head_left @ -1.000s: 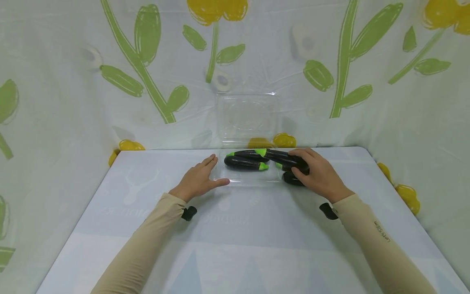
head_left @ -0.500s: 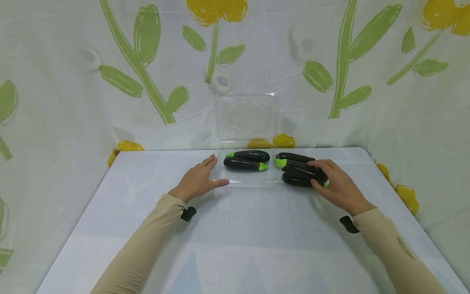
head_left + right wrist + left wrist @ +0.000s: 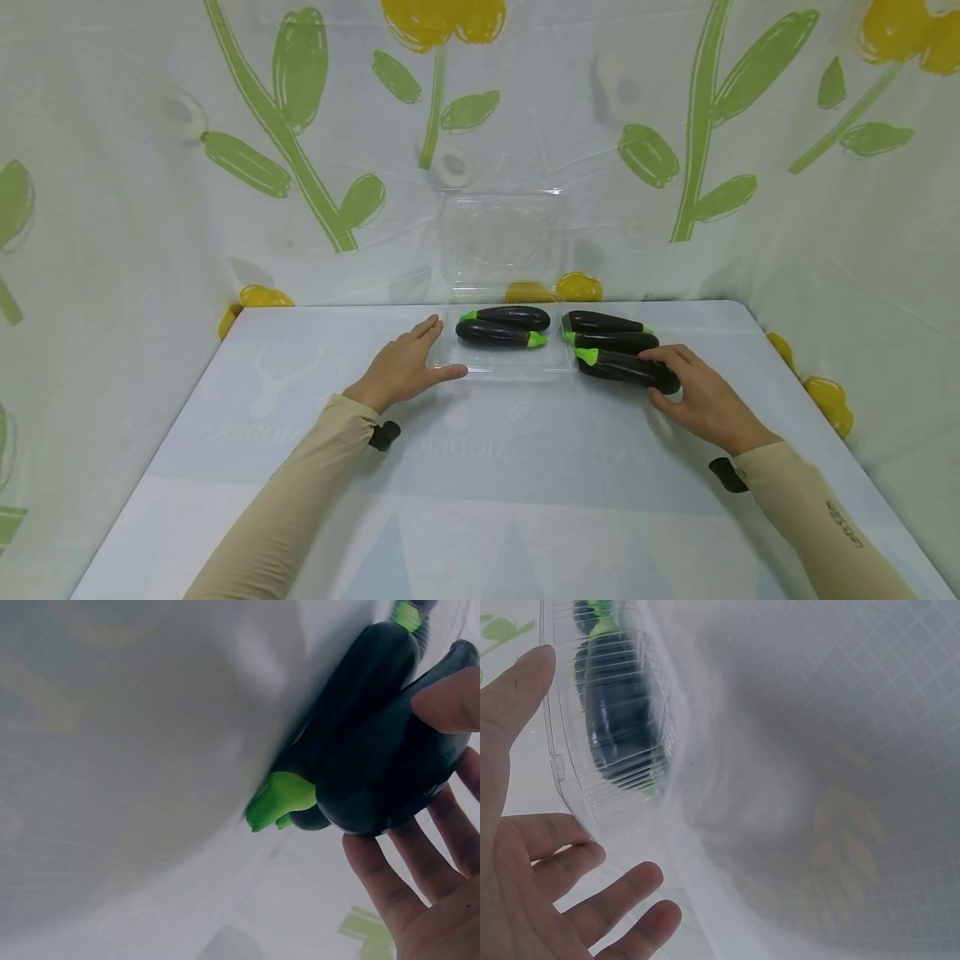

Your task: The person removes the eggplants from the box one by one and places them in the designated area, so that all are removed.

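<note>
My right hand grips a dark purple eggplant with a green cap. In the right wrist view the thumb lies on one side of this eggplant and the fingers on the other; it overlaps another eggplant beneath. Just behind it, two more lie side by side, a far eggplant and a nearer eggplant. Two others, one an eggplant, lie in a clear plastic container. At its left side my left hand is spread, thumb near the front rim; contact is hard to tell.
The container's clear lid stands raised at the back, against a flower-printed curtain. Both rest at the far edge of a pale printed table. The curtain also rises on the left and right.
My right hand has moved right and toward me with the held eggplant, from over the container's right edge to over the nearest eggplant outside it. The left hand has stayed in place.
</note>
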`<move>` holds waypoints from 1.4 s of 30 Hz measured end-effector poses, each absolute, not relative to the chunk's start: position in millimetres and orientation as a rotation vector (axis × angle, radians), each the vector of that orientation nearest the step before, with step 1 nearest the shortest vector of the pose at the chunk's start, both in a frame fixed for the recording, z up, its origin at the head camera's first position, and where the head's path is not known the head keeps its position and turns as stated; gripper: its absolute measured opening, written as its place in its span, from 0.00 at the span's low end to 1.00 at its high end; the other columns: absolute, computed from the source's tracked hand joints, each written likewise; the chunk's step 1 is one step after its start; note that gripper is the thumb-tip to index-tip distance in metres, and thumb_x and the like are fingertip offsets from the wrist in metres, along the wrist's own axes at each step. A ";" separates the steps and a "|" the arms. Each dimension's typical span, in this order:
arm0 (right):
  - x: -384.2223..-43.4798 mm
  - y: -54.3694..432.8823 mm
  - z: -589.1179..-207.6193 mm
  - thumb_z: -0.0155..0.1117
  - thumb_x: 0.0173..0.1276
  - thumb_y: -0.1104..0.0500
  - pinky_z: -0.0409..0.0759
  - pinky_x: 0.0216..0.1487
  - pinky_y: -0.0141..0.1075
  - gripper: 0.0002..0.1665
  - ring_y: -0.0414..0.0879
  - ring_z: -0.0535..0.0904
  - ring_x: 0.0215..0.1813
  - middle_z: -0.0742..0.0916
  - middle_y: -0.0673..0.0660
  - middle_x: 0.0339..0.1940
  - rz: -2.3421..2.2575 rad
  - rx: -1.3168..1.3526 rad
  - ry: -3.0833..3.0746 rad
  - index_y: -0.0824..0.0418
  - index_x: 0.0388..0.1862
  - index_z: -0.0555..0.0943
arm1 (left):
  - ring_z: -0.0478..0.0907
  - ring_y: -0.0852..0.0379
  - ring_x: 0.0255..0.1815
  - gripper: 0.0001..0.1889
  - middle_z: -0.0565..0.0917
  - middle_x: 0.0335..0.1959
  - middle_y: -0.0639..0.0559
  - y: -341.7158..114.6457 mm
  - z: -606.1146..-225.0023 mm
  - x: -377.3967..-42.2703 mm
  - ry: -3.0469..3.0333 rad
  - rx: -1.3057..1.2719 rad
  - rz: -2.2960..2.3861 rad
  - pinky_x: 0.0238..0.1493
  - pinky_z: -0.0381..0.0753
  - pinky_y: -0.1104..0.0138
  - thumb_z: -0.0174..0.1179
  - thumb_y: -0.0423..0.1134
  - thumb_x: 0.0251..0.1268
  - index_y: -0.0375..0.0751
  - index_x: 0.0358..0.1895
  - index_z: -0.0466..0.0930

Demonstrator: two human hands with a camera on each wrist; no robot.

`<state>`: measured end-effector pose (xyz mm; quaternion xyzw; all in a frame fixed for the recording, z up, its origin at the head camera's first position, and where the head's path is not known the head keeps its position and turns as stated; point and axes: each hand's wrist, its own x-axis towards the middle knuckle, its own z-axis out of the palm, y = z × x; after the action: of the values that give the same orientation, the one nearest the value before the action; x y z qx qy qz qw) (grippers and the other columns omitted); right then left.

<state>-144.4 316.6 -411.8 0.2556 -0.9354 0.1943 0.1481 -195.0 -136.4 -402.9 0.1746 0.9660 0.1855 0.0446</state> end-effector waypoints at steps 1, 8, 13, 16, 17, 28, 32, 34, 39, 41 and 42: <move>-144.1 317.1 -412.7 0.77 0.57 0.68 0.81 0.51 0.53 0.35 0.56 0.79 0.58 0.79 0.57 0.58 0.555 0.741 -2.691 0.58 0.64 0.76 | 0.56 0.42 0.79 0.55 0.52 0.83 0.46 -136.2 -402.9 -195.0 2.951 0.533 0.572 0.74 0.62 0.46 0.58 0.73 0.62 0.37 0.81 0.53; -145.2 321.9 -417.5 0.76 0.58 0.67 0.82 0.48 0.53 0.36 0.56 0.79 0.56 0.79 0.58 0.58 0.535 0.771 -2.726 0.58 0.65 0.74 | 0.57 0.41 0.79 0.54 0.53 0.82 0.45 -135.5 -402.8 -195.5 2.947 0.524 0.573 0.74 0.62 0.46 0.61 0.71 0.62 0.37 0.80 0.54; -145.7 322.6 -419.5 0.76 0.59 0.67 0.83 0.47 0.54 0.35 0.57 0.79 0.57 0.79 0.58 0.59 0.512 0.764 -2.757 0.57 0.65 0.74 | 0.56 0.41 0.79 0.55 0.52 0.82 0.45 -136.6 -402.5 -194.8 2.943 0.519 0.563 0.74 0.62 0.45 0.59 0.72 0.62 0.36 0.80 0.53; -146.0 322.1 -420.1 0.76 0.59 0.67 0.83 0.48 0.54 0.35 0.57 0.78 0.59 0.79 0.59 0.60 0.499 0.774 -2.769 0.57 0.65 0.74 | 0.56 0.41 0.80 0.55 0.52 0.83 0.45 -136.9 -402.6 -194.7 2.940 0.514 0.562 0.74 0.61 0.45 0.59 0.72 0.62 0.36 0.81 0.53; -146.1 322.1 -420.2 0.76 0.59 0.67 0.83 0.49 0.54 0.35 0.57 0.78 0.59 0.79 0.58 0.60 0.494 0.781 -2.769 0.57 0.65 0.74 | 0.55 0.41 0.80 0.55 0.52 0.83 0.45 -136.8 -402.7 -194.7 2.938 0.512 0.565 0.74 0.61 0.45 0.60 0.71 0.63 0.36 0.81 0.52; -146.4 319.9 -419.8 0.77 0.58 0.68 0.83 0.48 0.53 0.26 0.58 0.81 0.56 0.83 0.58 0.55 0.487 0.816 -2.731 0.57 0.56 0.81 | 0.56 0.41 0.79 0.54 0.51 0.83 0.45 -135.7 -403.6 -193.9 2.943 0.510 0.576 0.74 0.61 0.45 0.60 0.70 0.63 0.36 0.81 0.53; -147.1 319.7 -420.7 0.78 0.57 0.67 0.83 0.47 0.53 0.26 0.57 0.81 0.55 0.84 0.58 0.54 0.465 0.809 -2.700 0.57 0.55 0.82 | 0.57 0.41 0.79 0.54 0.52 0.83 0.45 -136.3 -404.3 -194.2 2.949 0.521 0.579 0.74 0.62 0.45 0.60 0.71 0.63 0.37 0.81 0.53; -147.3 319.9 -421.2 0.79 0.57 0.67 0.83 0.47 0.52 0.26 0.56 0.81 0.55 0.84 0.58 0.53 0.456 0.804 -2.692 0.57 0.55 0.82 | 0.56 0.41 0.79 0.55 0.52 0.83 0.45 -136.6 -404.1 -194.3 2.947 0.525 0.582 0.74 0.62 0.45 0.59 0.72 0.62 0.37 0.81 0.53; -147.9 320.2 -420.9 0.79 0.57 0.67 0.83 0.47 0.53 0.26 0.57 0.81 0.55 0.84 0.58 0.54 0.454 0.777 -2.697 0.56 0.54 0.83 | 0.56 0.42 0.79 0.55 0.52 0.83 0.46 -136.7 -403.4 -194.3 2.945 0.526 0.586 0.74 0.61 0.46 0.59 0.73 0.62 0.37 0.81 0.52; -148.0 320.2 -420.0 0.78 0.57 0.67 0.83 0.47 0.54 0.26 0.57 0.81 0.56 0.84 0.58 0.54 0.458 0.769 -2.704 0.57 0.54 0.83 | 0.56 0.41 0.79 0.55 0.52 0.82 0.45 -136.6 -403.6 -194.6 2.944 0.524 0.588 0.74 0.61 0.46 0.59 0.72 0.62 0.37 0.81 0.53; -148.1 320.1 -419.6 0.78 0.57 0.67 0.83 0.47 0.54 0.26 0.57 0.81 0.56 0.84 0.58 0.54 0.459 0.765 -2.708 0.57 0.55 0.83 | 0.56 0.41 0.79 0.55 0.52 0.82 0.45 -136.5 -403.9 -194.7 2.943 0.524 0.588 0.74 0.62 0.46 0.59 0.72 0.62 0.37 0.81 0.53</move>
<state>-148.1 320.1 -419.6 0.2654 -0.9398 0.1592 0.1448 -194.7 -136.5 -403.9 0.1717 0.9649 0.1928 0.0474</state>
